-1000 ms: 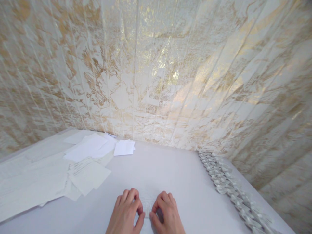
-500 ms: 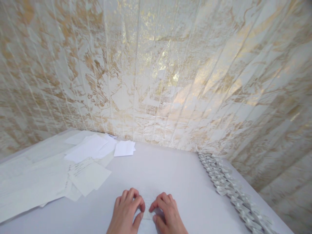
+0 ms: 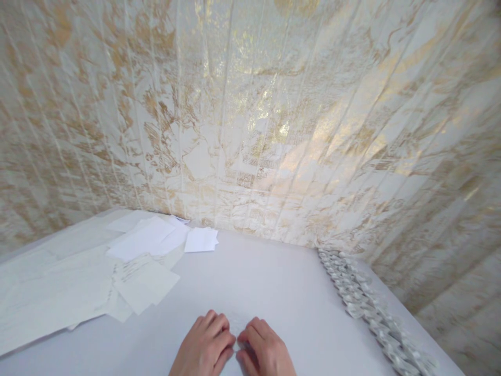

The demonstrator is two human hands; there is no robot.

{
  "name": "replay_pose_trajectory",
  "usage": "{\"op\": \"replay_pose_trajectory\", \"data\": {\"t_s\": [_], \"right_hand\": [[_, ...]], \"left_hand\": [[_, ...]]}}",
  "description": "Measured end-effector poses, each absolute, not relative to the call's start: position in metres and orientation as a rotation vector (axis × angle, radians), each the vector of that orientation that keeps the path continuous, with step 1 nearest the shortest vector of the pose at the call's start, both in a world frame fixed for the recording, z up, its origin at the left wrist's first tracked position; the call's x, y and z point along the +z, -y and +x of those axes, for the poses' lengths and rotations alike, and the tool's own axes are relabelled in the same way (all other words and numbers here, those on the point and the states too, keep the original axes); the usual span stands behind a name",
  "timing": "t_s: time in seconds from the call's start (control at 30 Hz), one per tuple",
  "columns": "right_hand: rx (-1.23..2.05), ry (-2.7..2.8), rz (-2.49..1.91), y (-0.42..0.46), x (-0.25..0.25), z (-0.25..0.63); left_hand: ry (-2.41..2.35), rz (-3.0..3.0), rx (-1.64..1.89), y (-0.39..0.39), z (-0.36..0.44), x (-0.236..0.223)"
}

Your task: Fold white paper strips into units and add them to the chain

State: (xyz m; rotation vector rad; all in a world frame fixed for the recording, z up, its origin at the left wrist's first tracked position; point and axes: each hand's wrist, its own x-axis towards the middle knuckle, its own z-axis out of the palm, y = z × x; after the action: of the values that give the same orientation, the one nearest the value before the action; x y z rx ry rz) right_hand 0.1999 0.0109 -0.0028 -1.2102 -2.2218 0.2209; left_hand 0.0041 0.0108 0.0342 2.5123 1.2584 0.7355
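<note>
My left hand (image 3: pixel 207 342) and my right hand (image 3: pixel 266 344) rest close together at the table's front, thumbs and fingertips almost meeting. Both have their fingers curled into a pinch. Between them lies a small thin pale sheet (image 3: pixel 236 325), low on the table and barely standing out from the white surface. Fingers cover most of it, so its shape and any folds are hidden. Each hand seems to pinch one side of this sheet.
Overlapping white papers (image 3: pixel 58 292), some with writing, spread over the left of the white table (image 3: pixel 266 277). A small white paper stack (image 3: pixel 200 240) lies at the back. Along the right edge runs a silvery chain of folded pieces (image 3: pixel 364 303). A gold-patterned curtain (image 3: pixel 235 130) hangs behind.
My hands have drawn closer together, closing the gap between the fingertips and covering more of the sheet. The fingers are pressed down more tightly. The view has shifted slightly.
</note>
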Motion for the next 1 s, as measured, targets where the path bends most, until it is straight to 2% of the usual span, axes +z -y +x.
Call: {"op": "replay_pose_trajectory", "data": {"t_s": [0.4,0.6,0.83,1.0], "right_hand": [[0.090,2.395,-1.301,-0.012,0.016,0.196],[0.229,2.435,-1.366,-0.009,0.024,0.194],[0.043,2.475,-1.438,-0.009,0.016,0.188],[0.191,2.350,-1.459,-0.010,0.020,0.188]], "left_hand": [[-1.360,2.194,0.618,-0.009,0.012,0.042],[-1.413,2.292,0.635,-0.009,0.015,0.042],[-1.423,2.319,0.721,-0.012,0.013,0.043],[-1.440,2.088,0.765,-0.011,0.012,0.039]]}}
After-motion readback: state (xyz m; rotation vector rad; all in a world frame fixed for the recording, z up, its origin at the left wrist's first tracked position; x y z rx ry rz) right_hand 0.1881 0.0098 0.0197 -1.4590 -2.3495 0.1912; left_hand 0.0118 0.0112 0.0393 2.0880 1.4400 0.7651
